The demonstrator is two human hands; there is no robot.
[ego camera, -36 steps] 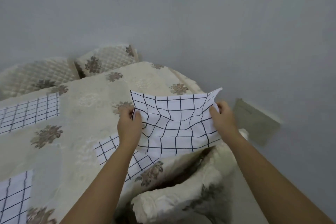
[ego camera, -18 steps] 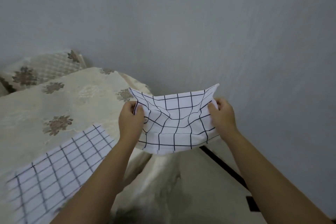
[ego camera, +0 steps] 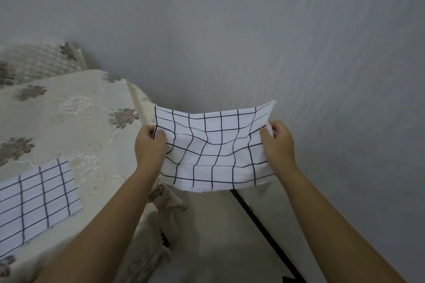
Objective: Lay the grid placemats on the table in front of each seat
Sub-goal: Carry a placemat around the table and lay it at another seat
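- The held mat (ego camera: 213,149), white with a dark grid, is hanging in the air just off the table's (ego camera: 76,122) right edge, over the floor (ego camera: 213,236). It is sagging and creasing across its middle.
- The left hand (ego camera: 148,149) is pinching the mat's left edge, thumb on top and fingers curling behind.
- The right hand (ego camera: 279,145) is pinching the right edge the same way.
- A laid mat (ego camera: 36,197) is lying flat on the table, stopping short of the right edge and running out of the picture at the left.
- A cream floral cloth (ego camera: 87,103) is covering the table and draping over its right edge.
- A quilted chair back (ego camera: 34,62) is standing at the table's far edge, beside the grey wall (ego camera: 230,30).
- A dark strip (ego camera: 259,220) is running along the floor below the held mat.
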